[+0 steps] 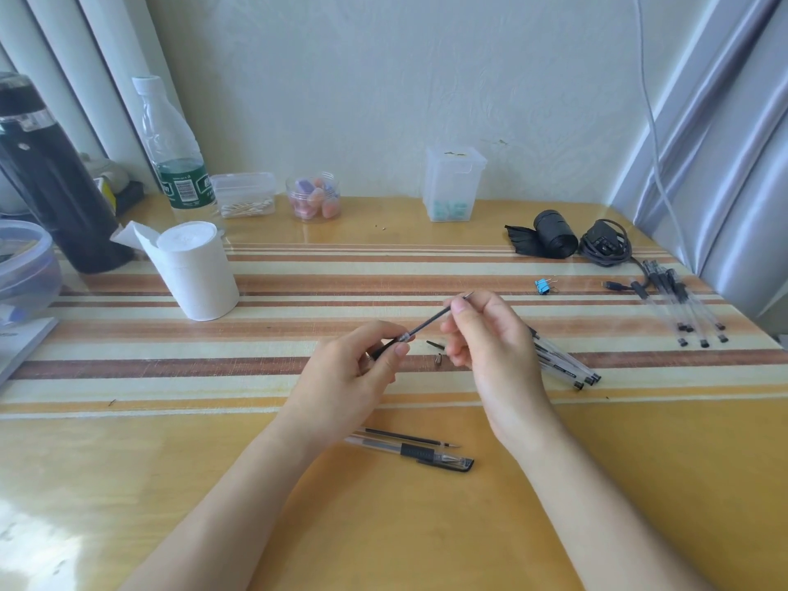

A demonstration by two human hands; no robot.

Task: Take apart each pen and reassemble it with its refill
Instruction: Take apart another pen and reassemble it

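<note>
My left hand (362,364) grips a clear pen barrel (390,345) with a black grip. My right hand (486,334) pinches a thin dark refill (430,322) whose lower end sits in the barrel's mouth; its metal tip points up and right. On the table between the hands lie a small black cap piece (435,344) and a metal tip cone (438,360). Close to me lie a loose refill (409,438) and a capped pen (418,453). A small bunch of pens (563,362) lies partly behind my right hand. Another group of pens (682,305) lies at the far right.
A tissue roll (196,270), water bottle (175,151), black flask (47,172) and a bowl (25,266) stand at the left. Small plastic boxes (454,181) and a jar (313,198) line the wall. A black bag roll (550,234), cable bundle (605,243) and blue binder clip (543,287) sit back right.
</note>
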